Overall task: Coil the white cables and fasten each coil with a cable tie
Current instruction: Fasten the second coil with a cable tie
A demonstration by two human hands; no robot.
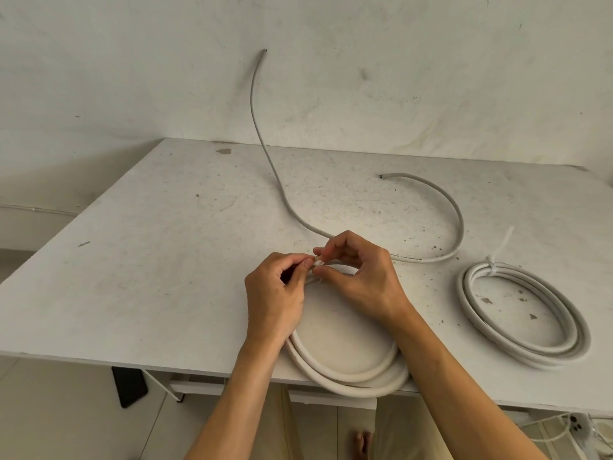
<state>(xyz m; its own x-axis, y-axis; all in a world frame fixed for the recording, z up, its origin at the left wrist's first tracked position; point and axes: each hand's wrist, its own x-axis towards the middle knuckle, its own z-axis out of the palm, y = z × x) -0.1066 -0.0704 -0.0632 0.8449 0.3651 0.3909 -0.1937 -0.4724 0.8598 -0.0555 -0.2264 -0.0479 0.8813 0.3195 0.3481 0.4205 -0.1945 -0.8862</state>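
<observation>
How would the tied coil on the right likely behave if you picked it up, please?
The tied coil would probably hold its ring shape, since a cable tie binds its loops. The thick cable looks fairly stiff, so it should sag only slightly.

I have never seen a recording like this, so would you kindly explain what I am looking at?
There is no machine here: a camera on a person's head looks down at their bare hands. The left hand and right hand pinch a small cable tie at the top of a white coil, which overhangs the near edge of a worn white table. To the right lies a finished coil, already tied. A loose cable curves behind the hands, and another end rises in front of the wall.
</observation>
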